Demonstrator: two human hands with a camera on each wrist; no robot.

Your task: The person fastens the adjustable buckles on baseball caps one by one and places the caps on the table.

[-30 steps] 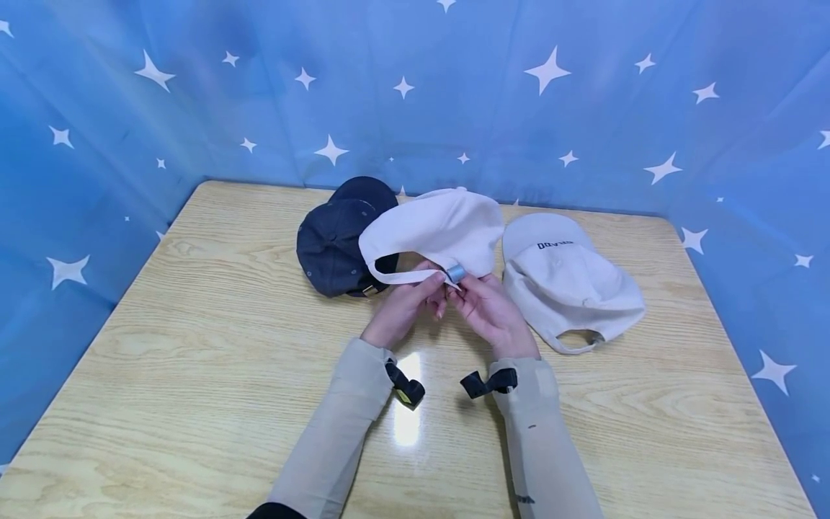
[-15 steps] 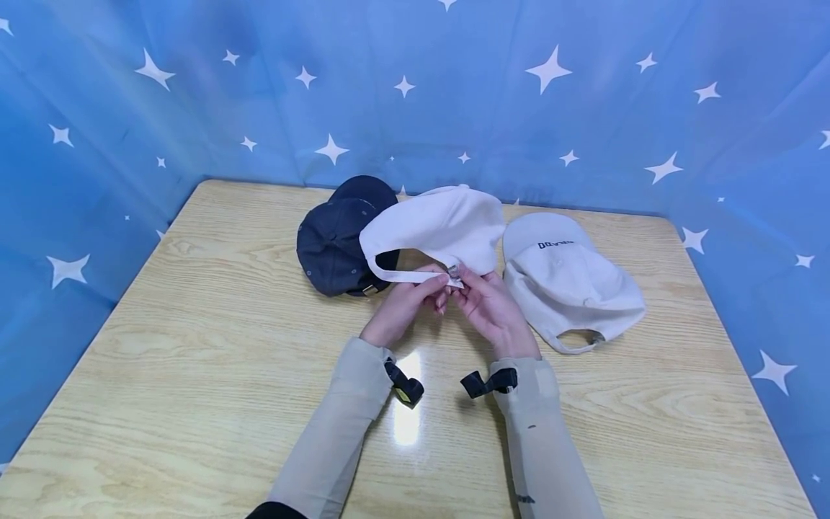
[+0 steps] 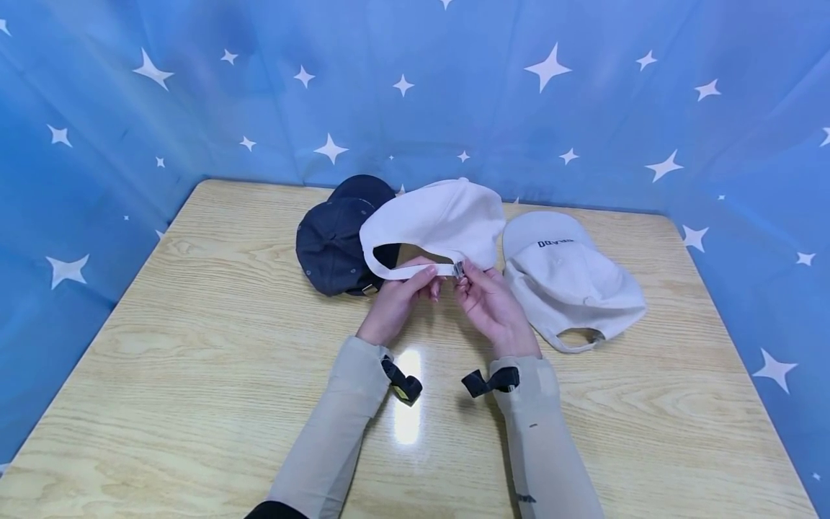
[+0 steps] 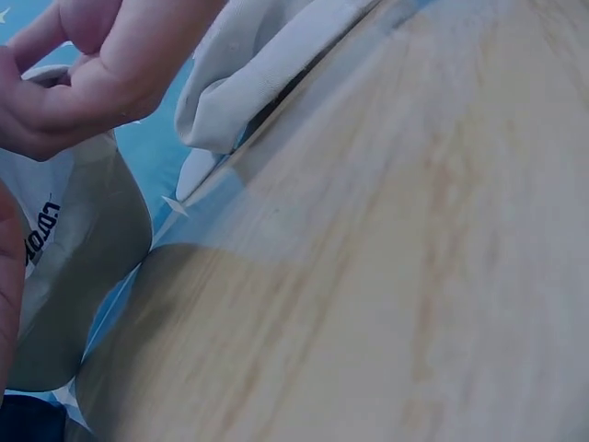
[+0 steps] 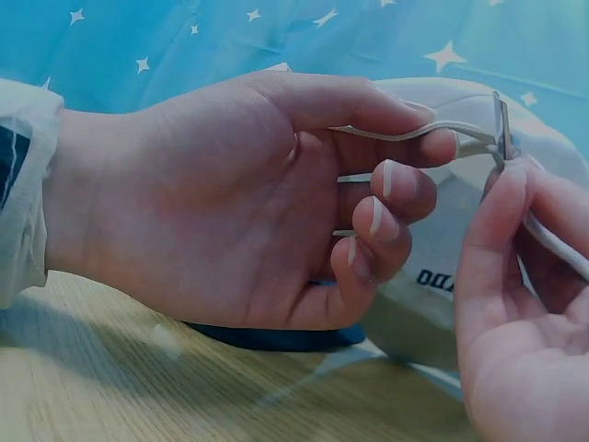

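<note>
A white baseball cap [image 3: 447,216] is held up over the table, its back opening toward me. Thumb and forefinger of my left hand [image 3: 393,303] pinch the cap's narrow back strap [image 3: 389,273]. My right hand [image 3: 496,306] pinches the metal buckle [image 3: 459,269] where the strap meets the cap's right side. In the right wrist view, the strap runs from the left fingers to the buckle [image 5: 502,127], and the other left fingers are curled loosely below. Dark lettering [image 5: 435,279] shows on the cap beyond the hands. The left wrist view catches the right hand [image 4: 101,74] only in part.
A navy cap [image 3: 333,249] lies behind the white cap's left side, partly covered by it. To the right sits a light grey cap [image 3: 573,281] with dark letters on its front. All are near the back of the wooden table [image 3: 194,346], before a blue starry curtain [image 3: 415,108].
The buckle, earlier tipped up, now lies upright against the strap. The strap's loose end that stuck out is gone from sight. My left hand has slid slightly left, and the cap has risen a little.
</note>
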